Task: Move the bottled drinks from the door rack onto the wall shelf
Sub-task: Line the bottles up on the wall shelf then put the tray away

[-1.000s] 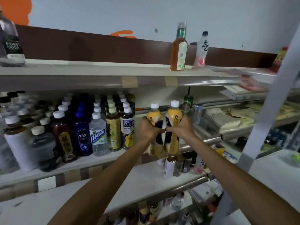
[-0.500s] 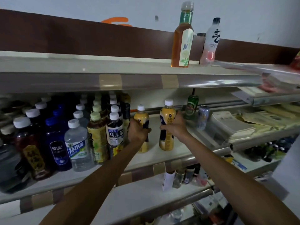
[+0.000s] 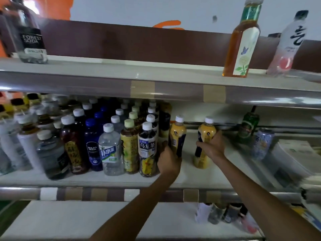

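Two yellow bottles with white caps stand on the middle wall shelf (image 3: 189, 178). My left hand (image 3: 167, 160) grips the left yellow bottle (image 3: 177, 134), which sits right beside a dark oolong tea bottle (image 3: 147, 146) at the edge of a packed group of bottled drinks. My right hand (image 3: 212, 146) grips the right yellow bottle (image 3: 205, 131), which stands apart, a little to the right. Both bottles are upright with their bases on the shelf.
A green can (image 3: 247, 129) and a silver can (image 3: 262, 143) stand right of the yellow bottles, with stacked packets (image 3: 293, 153) beyond. The top shelf (image 3: 121, 70) holds an amber tea bottle (image 3: 240, 47), a pink-white bottle (image 3: 286, 47) and a soda bottle (image 3: 28, 35). Small bottles (image 3: 220, 213) sit on the lower shelf.
Both hands carried the two yellow bottles up and in from in front of the shelf and set them on the middle shelf, the left one now against the bottle group.
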`<state>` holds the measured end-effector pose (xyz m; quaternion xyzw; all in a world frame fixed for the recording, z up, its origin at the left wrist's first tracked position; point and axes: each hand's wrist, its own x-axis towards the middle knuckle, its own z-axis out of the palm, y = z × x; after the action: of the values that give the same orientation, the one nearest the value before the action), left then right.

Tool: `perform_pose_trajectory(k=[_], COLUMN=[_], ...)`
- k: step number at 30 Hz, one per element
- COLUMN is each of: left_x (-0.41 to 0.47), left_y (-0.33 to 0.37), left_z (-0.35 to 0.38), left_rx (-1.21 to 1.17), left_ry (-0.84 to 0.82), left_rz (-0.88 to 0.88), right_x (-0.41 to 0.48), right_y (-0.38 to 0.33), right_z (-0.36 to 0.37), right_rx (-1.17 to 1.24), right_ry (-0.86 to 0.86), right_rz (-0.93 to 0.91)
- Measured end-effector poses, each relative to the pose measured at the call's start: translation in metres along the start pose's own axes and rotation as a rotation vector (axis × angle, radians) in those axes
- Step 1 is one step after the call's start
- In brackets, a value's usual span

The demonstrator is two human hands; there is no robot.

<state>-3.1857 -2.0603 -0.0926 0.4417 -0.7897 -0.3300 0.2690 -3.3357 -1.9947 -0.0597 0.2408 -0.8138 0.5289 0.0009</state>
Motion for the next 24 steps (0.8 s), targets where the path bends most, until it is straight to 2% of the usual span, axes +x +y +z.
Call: perform_pose_trajectory(k=[2,6,11,20,22,24], left_x=[-0.004,-0.007,-0.001,0.043,0.056,0.072], left_y=[-0.007,-0.016,-0.017,-0.001,0.004,0.005], left_z=[0.003,0.015,0.027,0.033,0.035,0.043], left_rx=[0.053,0.091,0.043,-0.09,-0.091,-0.081], left_ry=[0.029,0.038,0.03,-0.208,-0.162,-0.008], left_rz=[-0.014,0.066,0.067,-0.042,-0.089,-0.159], right_x=[0.002,-0.002,-0.018,-0.019,-0.018,-0.016], right_y=[0.006,0.026,0.049,0.053,0.055,0.056], right_z=[0.0,0.003,0.013,0.016,0.016,0.016], right_rx=[-0.02,-0.038,-0.066,-0.081,-0.082,-0.085], right_ry=[-0.007,0.001,-0.022,-0.008,-0.013,-0.031], right_rz=[-0.027,-0.079,-0.057,-0.067,-0.079,-0.082])
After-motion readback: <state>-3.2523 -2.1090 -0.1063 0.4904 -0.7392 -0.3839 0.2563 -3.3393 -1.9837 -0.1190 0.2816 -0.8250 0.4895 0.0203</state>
